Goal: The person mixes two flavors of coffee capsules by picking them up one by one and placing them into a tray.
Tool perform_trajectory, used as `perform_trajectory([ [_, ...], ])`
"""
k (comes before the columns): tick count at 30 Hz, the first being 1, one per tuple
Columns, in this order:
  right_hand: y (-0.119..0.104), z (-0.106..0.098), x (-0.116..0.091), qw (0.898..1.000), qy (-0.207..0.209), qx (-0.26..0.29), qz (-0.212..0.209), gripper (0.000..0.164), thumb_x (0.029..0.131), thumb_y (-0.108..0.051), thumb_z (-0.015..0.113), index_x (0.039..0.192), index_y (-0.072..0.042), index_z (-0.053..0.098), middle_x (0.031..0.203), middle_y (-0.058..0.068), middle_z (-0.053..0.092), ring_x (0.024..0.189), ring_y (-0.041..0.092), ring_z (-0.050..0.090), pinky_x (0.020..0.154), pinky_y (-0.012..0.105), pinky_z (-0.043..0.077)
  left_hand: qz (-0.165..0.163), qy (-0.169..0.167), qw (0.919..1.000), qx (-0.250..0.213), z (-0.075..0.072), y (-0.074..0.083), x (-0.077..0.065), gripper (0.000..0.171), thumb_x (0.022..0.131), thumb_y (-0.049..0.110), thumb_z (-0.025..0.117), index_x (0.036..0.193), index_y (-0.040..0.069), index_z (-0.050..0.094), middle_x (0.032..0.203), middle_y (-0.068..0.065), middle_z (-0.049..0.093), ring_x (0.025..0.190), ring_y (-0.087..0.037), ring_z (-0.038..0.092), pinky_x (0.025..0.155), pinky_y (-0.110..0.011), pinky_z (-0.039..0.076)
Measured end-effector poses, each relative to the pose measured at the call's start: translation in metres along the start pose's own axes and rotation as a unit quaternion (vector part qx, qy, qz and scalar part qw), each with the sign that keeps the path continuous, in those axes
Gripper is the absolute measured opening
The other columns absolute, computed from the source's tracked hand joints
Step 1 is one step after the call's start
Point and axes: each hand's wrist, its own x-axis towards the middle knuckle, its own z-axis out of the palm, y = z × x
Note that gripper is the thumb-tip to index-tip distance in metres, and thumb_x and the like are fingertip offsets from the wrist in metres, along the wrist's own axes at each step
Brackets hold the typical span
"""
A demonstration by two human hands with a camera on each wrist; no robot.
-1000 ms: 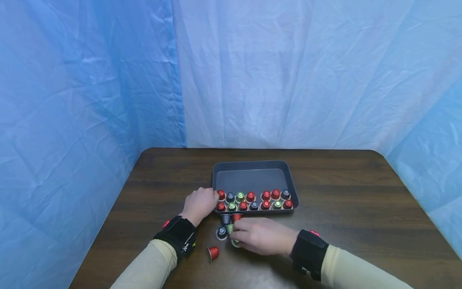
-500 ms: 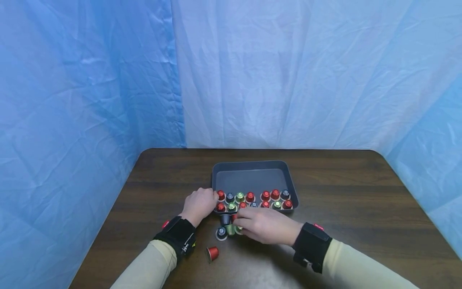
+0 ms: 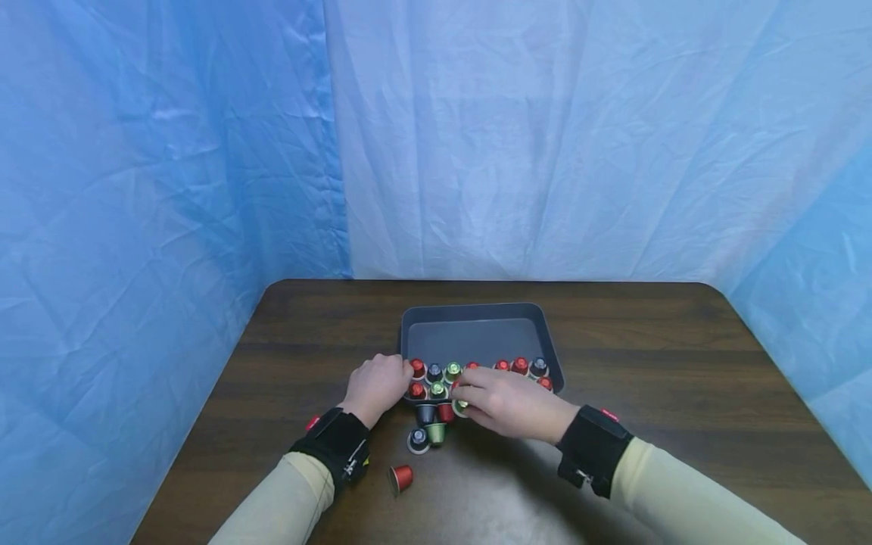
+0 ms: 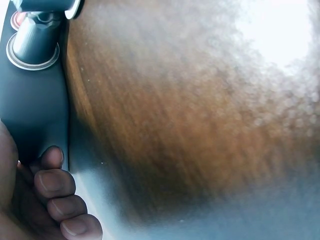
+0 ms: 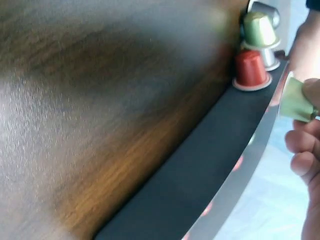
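In the head view my right hand [image 3: 514, 403] is over the near side of the dark grey baking tray [image 3: 477, 339]. It pinches a green coffee capsule [image 5: 294, 102] between thumb and fingers, best seen in the right wrist view. At the tray's left side, my left hand [image 3: 378, 387] grips the edge, its fingers [image 4: 56, 184] curled by the wall in the left wrist view. Upright red, green and dark blue capsules fill two rows along the tray's near side; my right hand covers some. Before the tray are a dark blue capsule [image 3: 425, 414], a red capsule [image 3: 446, 412] and a green capsule [image 3: 435, 434].
A dark capsule [image 3: 418, 440] stands just nearer, and a red capsule [image 3: 401, 478] lies on its side by the left wrist. The brown wooden table [image 3: 647, 393] is bordered by blue fabric [image 3: 545, 151] behind and at both sides.
My right hand has lifted the green capsule from the table beside the others and carried it forward and slightly right, to the tray's near edge. The left hand stays put.
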Motion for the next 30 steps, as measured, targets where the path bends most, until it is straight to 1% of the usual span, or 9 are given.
perform_trajectory([
  [5,0.009,-0.003,0.0,1.0,0.009,-0.01,0.016,0.036,0.084,-0.017,0.085,0.118,-0.013,0.073,0.104,-0.003,0.064,0.092,0.007,0.062,0.086,0.024,0.056,-0.013,0.001,0.9998,-0.015,0.0,-0.001,0.0,0.03,0.104,0.031,0.054,0.091,0.009,0.07,0.066,-0.002,0.056,0.059,-0.02,0.055,0.054,-0.034,0.044],
  [8,0.016,-0.004,-0.001,0.999,0.011,-0.011,0.035,0.036,0.085,-0.015,0.084,0.118,-0.012,0.073,0.103,-0.004,0.064,0.091,0.007,0.061,0.083,0.024,0.056,-0.02,0.002,0.9995,-0.025,0.0,-0.001,0.001,0.033,0.104,0.032,0.053,0.089,0.008,0.07,0.066,-0.003,0.056,0.059,-0.021,0.055,0.054,-0.035,0.043],
  [12,0.026,-0.007,-0.002,0.998,0.007,-0.003,0.066,0.036,0.085,-0.014,0.084,0.119,-0.012,0.073,0.102,-0.004,0.063,0.089,0.007,0.059,0.081,0.026,0.055,-0.02,0.001,0.9996,-0.022,0.0,-0.001,0.0,0.032,0.104,0.031,0.053,0.089,0.008,0.07,0.066,-0.003,0.056,0.059,-0.021,0.055,0.054,-0.035,0.043],
  [15,0.032,-0.008,-0.004,0.997,0.007,-0.004,0.079,0.034,0.086,-0.014,0.083,0.119,-0.012,0.073,0.101,-0.004,0.062,0.087,0.007,0.058,0.079,0.026,0.054,-0.023,-0.003,0.9995,-0.022,0.0,-0.001,0.0,0.032,0.104,0.032,0.053,0.09,0.008,0.07,0.066,-0.002,0.056,0.06,-0.02,0.055,0.055,-0.035,0.044],
  [19,0.041,-0.008,-0.008,0.996,0.023,-0.014,0.087,0.033,0.086,-0.012,0.083,0.117,-0.01,0.073,0.099,-0.002,0.061,0.086,0.008,0.059,0.076,0.027,0.055,-0.027,-0.006,0.9993,-0.026,0.0,-0.001,0.0,0.033,0.104,0.033,0.053,0.089,0.008,0.07,0.066,-0.003,0.056,0.059,-0.02,0.055,0.054,-0.034,0.043],
  [22,0.048,-0.008,-0.011,0.994,0.033,-0.023,0.098,0.032,0.084,-0.011,0.084,0.115,-0.01,0.074,0.099,-0.001,0.062,0.087,0.009,0.061,0.077,0.028,0.056,-0.028,-0.006,0.9992,-0.028,0.001,-0.002,0.0,0.033,0.104,0.033,0.053,0.089,0.008,0.07,0.066,-0.003,0.056,0.059,-0.02,0.055,0.054,-0.034,0.043],
  [26,0.056,-0.01,-0.015,0.99,0.027,-0.031,0.135,0.032,0.085,-0.013,0.084,0.115,-0.009,0.074,0.098,0.0,0.063,0.089,0.012,0.062,0.078,0.03,0.057,-0.027,-0.005,0.9992,-0.027,0.0,-0.001,0.0,0.033,0.104,0.033,0.053,0.092,0.008,0.07,0.066,-0.003,0.056,0.059,-0.02,0.055,0.055,-0.034,0.044],
  [30,0.064,-0.012,-0.018,0.982,0.008,-0.034,0.184,0.032,0.086,-0.014,0.083,0.116,-0.008,0.074,0.099,0.002,0.064,0.09,0.014,0.062,0.08,0.033,0.057,-0.027,-0.004,0.9993,-0.027,0.0,-0.001,0.0,0.034,0.104,0.034,0.053,0.091,0.008,0.07,0.066,-0.003,0.056,0.059,-0.02,0.055,0.055,-0.034,0.044],
])
